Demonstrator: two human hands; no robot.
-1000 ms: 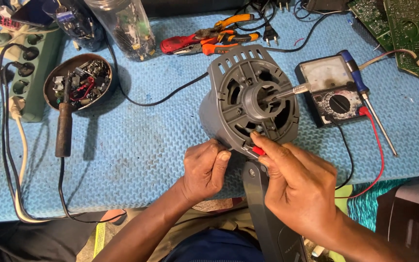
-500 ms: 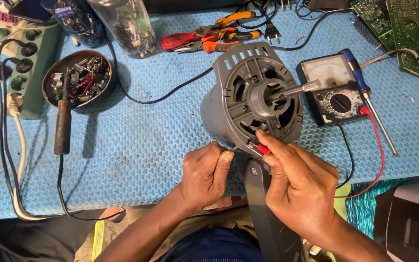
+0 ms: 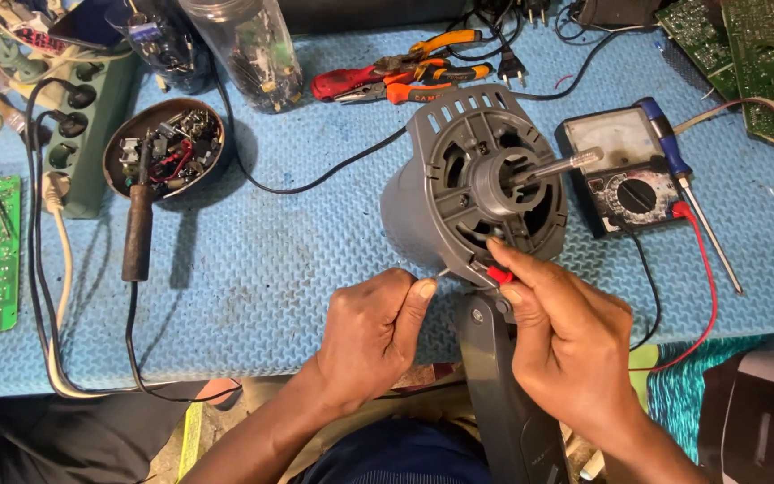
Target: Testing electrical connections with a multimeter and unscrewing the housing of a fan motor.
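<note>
Fan motor housing (image 3: 472, 202): grey, round and slotted, lying on its side on the blue mat of the tabletop (image 3: 253, 296), open face turned toward the camera, a metal shaft (image 3: 555, 167) sticking out of its hub.
Stand (image 3: 503, 394): dark grey neck running from under the housing down toward the person.
Left hand (image 3: 371, 333): curled into a loose fist just beside the housing's lower left rim, thumb and fingers closed on a thin metal tip that is too small to make out.
Right hand (image 3: 566, 345): thumb and forefinger pinched on a small red part (image 3: 500, 274) at the housing's bottom edge.
Multimeter (image 3: 624, 179): analogue, right of the housing, a blue-handled screwdriver (image 3: 683, 184) lying across it.
Soldering iron (image 3: 139, 224): resting on a bowl of small parts (image 3: 165, 157), well left of the housing.
Pliers (image 3: 400, 76): red and orange handles, behind the housing.
</note>
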